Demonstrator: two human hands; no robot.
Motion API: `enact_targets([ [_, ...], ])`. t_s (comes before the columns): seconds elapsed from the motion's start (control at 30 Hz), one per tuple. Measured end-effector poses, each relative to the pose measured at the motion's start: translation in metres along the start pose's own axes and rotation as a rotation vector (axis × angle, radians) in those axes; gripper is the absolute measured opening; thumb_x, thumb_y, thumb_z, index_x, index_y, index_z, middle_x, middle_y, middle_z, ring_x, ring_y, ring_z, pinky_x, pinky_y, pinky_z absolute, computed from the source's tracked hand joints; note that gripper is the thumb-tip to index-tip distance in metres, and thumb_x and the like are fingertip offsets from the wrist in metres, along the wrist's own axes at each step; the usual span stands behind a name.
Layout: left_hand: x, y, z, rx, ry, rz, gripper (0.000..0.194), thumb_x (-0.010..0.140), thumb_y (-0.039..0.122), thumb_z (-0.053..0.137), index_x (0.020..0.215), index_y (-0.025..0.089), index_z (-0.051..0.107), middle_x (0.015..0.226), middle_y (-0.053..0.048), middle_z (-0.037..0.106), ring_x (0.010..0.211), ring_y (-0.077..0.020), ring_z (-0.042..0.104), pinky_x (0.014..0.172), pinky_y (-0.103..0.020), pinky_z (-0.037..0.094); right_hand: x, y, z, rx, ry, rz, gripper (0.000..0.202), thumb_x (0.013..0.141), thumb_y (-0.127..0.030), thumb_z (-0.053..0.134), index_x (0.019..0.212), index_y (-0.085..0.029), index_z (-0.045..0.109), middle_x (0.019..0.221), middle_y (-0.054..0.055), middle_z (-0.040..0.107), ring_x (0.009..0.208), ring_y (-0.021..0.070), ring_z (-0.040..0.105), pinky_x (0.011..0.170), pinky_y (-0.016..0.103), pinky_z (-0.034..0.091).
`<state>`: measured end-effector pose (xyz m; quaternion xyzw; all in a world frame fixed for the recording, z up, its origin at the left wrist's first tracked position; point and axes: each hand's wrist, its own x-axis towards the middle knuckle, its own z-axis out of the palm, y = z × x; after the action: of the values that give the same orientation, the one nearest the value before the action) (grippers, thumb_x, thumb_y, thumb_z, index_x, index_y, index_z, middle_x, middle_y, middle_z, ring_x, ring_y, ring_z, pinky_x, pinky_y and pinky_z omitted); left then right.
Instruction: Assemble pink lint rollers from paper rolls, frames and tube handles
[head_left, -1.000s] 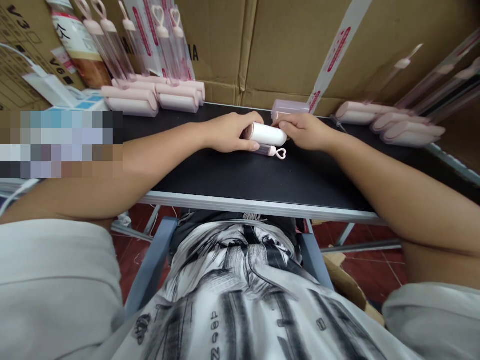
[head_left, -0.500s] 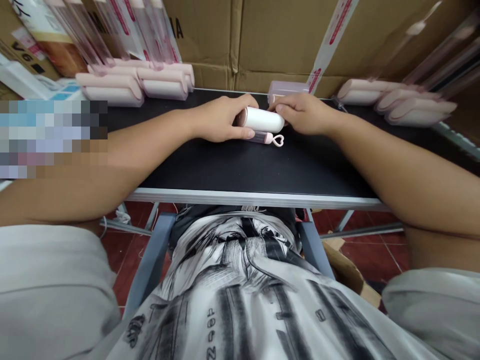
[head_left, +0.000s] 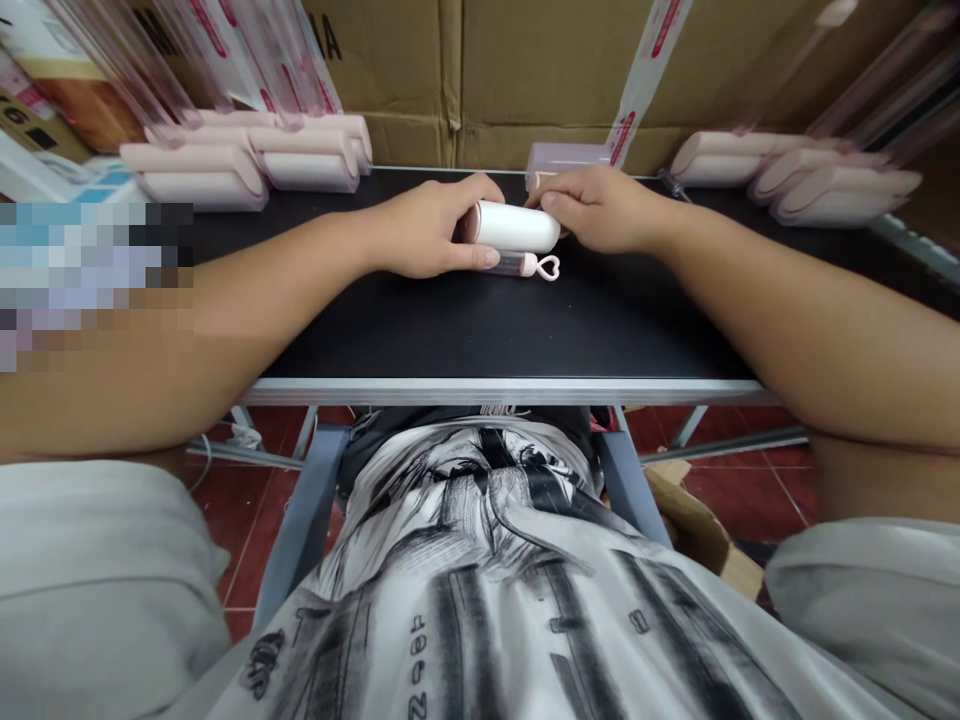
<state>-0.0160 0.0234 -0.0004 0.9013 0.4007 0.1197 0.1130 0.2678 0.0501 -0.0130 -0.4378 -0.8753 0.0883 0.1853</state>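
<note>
My left hand (head_left: 442, 228) is closed around the left end of a white rounded cylinder (head_left: 516, 227), thumb in front and fingers behind. Just in front of the cylinder lies a slim clear tube (head_left: 510, 263) with a pale pink cap and a heart-shaped loop (head_left: 549, 268). The left thumb rests over this tube's left part. At the cylinder's right end, my right hand (head_left: 589, 208) has its thumb and fingers pinched together. What its fingertips grip is hidden. Both hands are over the black table top (head_left: 465, 330).
Pink and white rounded pieces with tall clear tubes stand at the left (head_left: 199, 178) and right (head_left: 847, 195) of the table. A translucent lilac box (head_left: 566, 160) sits behind my right hand. A large cardboard box (head_left: 525, 70) forms the back, and a metal edge (head_left: 510, 391) runs along the front.
The view has shifted slightly, so hands and table appear a little further left and higher. My hands keep nearly the same hold on the cylinder.
</note>
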Motion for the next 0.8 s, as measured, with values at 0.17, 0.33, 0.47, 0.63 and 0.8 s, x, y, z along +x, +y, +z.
enact_targets([
  [0.17,-0.0002,-0.0021,0.0005,-0.047,-0.026,-0.014,0.094,0.075,0.084,0.063,0.159,0.044,0.051,0.124,0.004,0.081,0.134,-0.0368,0.061,0.106,-0.051,0.046,0.0008,0.0017,0.0012,-0.001,0.004,-0.011,0.040,0.110,-0.026,0.044,0.125,-0.018,0.080,0.126,0.014,0.080,0.115,0.0318,0.071,0.101,0.044,0.051],
  [0.33,-0.0006,-0.0036,0.0010,-0.081,-0.034,-0.002,0.098,0.071,0.086,0.060,0.161,0.049,0.047,0.120,0.007,0.082,0.133,-0.0361,0.057,0.108,-0.053,0.042,0.0010,0.0054,0.0023,-0.016,0.012,-0.002,0.041,0.109,-0.028,0.044,0.127,-0.019,0.080,0.124,0.010,0.082,0.110,0.0297,0.072,0.098,0.042,0.052],
  [0.47,-0.0002,-0.0039,0.0010,-0.091,-0.032,0.005,0.097,0.069,0.084,0.061,0.160,0.050,0.048,0.117,0.006,0.082,0.135,-0.0373,0.056,0.109,-0.055,0.042,0.0022,0.0079,0.0026,-0.020,0.016,-0.011,0.040,0.109,-0.027,0.045,0.126,-0.020,0.081,0.125,0.011,0.082,0.110,0.0302,0.072,0.099,0.042,0.052],
  [0.63,0.0003,-0.0030,0.0009,-0.080,-0.015,-0.006,0.099,0.068,0.082,0.065,0.160,0.047,0.050,0.123,0.004,0.081,0.130,-0.0384,0.060,0.109,-0.055,0.044,0.0027,0.0083,0.0026,-0.005,0.021,-0.017,0.038,0.108,-0.027,0.046,0.121,-0.020,0.081,0.122,0.010,0.082,0.107,0.0297,0.072,0.096,0.042,0.052],
  [0.8,-0.0018,0.0018,-0.0003,-0.070,-0.019,-0.057,0.101,0.068,0.083,0.065,0.161,0.045,0.050,0.131,0.003,0.078,0.130,-0.0380,0.060,0.112,-0.052,0.045,0.0017,0.0059,0.0021,0.011,0.021,-0.036,0.040,0.105,-0.027,0.044,0.118,-0.018,0.081,0.121,0.012,0.081,0.105,0.0301,0.071,0.095,0.043,0.052],
])
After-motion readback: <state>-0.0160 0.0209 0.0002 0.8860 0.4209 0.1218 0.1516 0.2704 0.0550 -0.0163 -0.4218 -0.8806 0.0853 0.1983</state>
